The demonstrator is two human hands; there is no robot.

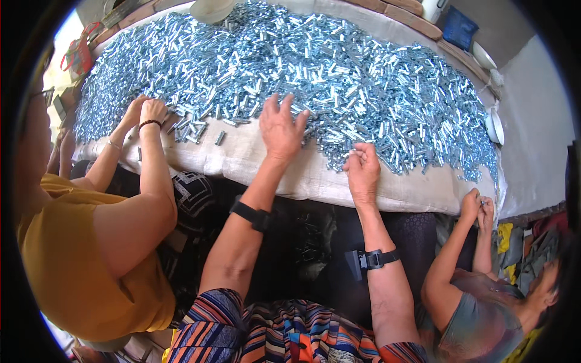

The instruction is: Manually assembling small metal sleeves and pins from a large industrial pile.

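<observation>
The left hand (281, 130) hangs over the near edge of a big pile of small shiny metal pieces (357, 91). Its fingers are spread wide, and I see nothing in them. The right hand (364, 172) is at the pile's edge too, fingers bent in toward the thumb. I can't tell if it pinches a piece. The pile covers most of the pale, cloth-topped desk (230, 158), and a few pieces lie loose in front.

It looks like the sorting or picking-up part of the work. The next move seems to need a small, careful pinch, since the pieces lie all mixed up.

What is under the left palm is hidden. The pale bowl (212, 8) at the top is cut off. What the right co-worker's hands (475, 207) hold is too small to make out.
</observation>
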